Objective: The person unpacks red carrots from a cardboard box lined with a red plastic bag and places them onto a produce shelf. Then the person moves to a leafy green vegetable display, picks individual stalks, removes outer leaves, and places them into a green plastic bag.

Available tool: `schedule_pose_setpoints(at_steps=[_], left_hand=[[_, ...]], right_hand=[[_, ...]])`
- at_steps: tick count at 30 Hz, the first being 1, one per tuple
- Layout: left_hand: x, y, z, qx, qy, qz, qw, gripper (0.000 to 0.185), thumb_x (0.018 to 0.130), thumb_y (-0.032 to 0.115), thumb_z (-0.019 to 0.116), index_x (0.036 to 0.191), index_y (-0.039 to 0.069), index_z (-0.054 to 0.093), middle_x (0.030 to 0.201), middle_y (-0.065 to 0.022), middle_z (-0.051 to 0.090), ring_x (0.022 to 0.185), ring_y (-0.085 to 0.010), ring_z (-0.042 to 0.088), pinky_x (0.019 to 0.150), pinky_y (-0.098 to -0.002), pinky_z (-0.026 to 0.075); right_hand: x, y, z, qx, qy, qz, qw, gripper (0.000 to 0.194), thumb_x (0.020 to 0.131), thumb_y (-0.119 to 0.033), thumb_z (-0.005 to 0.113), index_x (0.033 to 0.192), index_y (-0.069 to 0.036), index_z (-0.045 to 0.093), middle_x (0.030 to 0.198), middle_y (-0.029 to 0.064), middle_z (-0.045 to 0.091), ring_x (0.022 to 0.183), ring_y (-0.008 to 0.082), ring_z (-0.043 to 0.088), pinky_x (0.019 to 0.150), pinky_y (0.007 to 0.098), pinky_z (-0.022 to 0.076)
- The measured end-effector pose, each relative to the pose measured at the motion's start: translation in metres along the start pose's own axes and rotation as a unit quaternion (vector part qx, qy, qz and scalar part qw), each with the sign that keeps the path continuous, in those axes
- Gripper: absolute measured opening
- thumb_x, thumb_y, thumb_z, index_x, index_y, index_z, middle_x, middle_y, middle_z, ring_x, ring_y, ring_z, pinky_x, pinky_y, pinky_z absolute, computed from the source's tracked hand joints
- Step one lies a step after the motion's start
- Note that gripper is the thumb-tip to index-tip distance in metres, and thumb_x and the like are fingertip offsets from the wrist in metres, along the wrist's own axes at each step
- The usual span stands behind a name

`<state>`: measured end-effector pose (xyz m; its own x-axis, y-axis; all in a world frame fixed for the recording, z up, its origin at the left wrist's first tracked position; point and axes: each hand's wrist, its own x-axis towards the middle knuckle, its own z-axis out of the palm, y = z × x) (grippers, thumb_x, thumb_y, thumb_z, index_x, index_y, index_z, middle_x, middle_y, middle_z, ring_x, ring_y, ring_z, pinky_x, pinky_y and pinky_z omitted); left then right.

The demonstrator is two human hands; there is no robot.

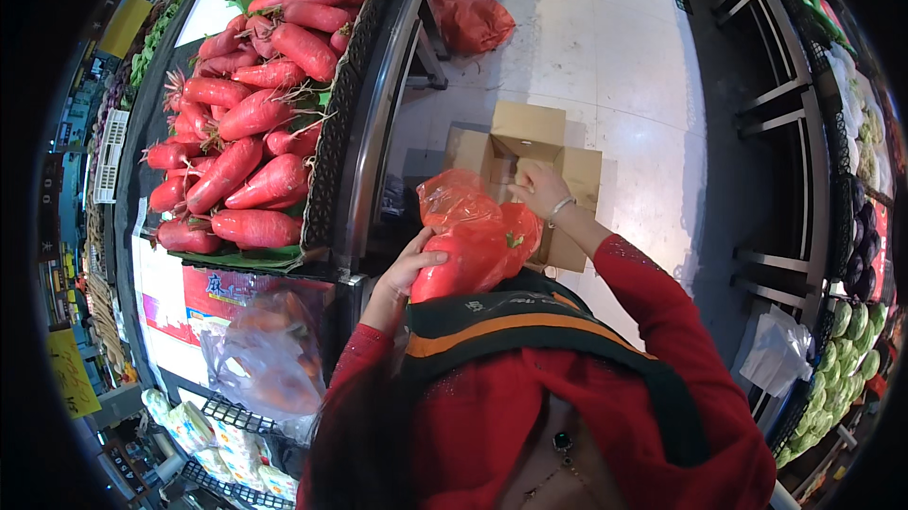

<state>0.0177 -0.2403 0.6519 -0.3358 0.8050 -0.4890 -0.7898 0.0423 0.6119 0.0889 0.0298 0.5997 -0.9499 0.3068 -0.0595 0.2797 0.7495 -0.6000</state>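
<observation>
A translucent red plastic bag (pixel 468 248) bulges in front of my apron (pixel 525 326), with my left hand (pixel 418 262) shut on its left side. Its contents are blurred by the film, though a bit of green shows near its right edge. Just beyond the bag, an opened cardboard box (pixel 528 120) sits on the floor with its flaps spread. My right hand (pixel 543 189), with a bracelet at the wrist, hovers over the box with its fingers bent. Whether those fingers hold anything is unclear.
To the left, red radishes (pixel 255 113) are heaped on a display stand with a metal edge (pixel 369 127). A tied red bag (pixel 472 17) lies on the floor ahead. Vegetable shelves (pixel 809 127) line the right side. Nearby at left rests a clear plastic bag (pixel 266 368) of orange produce.
</observation>
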Motion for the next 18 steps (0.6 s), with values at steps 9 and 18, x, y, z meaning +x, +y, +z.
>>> schedule_pose_setpoints(at_steps=[9, 18], left_hand=[[-0.007, 0.016, 0.011, 0.119, 0.003, -0.117, 0.986, 0.071, 0.071, 0.009, 0.070, 0.130, -0.003, 0.031, 0.116, -0.0138, 0.052, 0.106, -0.0197, 0.053, 0.090, -0.0304, 0.044], [-0.017, 0.015, -0.005, 0.191, -0.090, -0.088, 0.973, 0.106, 0.060, 0.016, 0.079, 0.139, -0.004, 0.012, 0.126, -0.0146, 0.045, 0.109, -0.0214, 0.051, 0.092, -0.0336, 0.043]], right_hand=[[0.002, -0.060, 0.005, 0.074, -0.249, -0.295, 0.919, 0.016, 0.075, -0.010, 0.056, 0.087, -0.008, 0.065, 0.089, 0.0103, 0.064, 0.086, 0.0273, 0.059, 0.078, 0.0365, 0.0464], [0.039, -0.022, -0.019, 0.079, -0.184, -0.184, 0.962, 0.023, 0.074, -0.014, 0.063, 0.095, -0.007, 0.061, 0.094, 0.0094, 0.062, 0.086, 0.0238, 0.060, 0.075, 0.0341, 0.0477]])
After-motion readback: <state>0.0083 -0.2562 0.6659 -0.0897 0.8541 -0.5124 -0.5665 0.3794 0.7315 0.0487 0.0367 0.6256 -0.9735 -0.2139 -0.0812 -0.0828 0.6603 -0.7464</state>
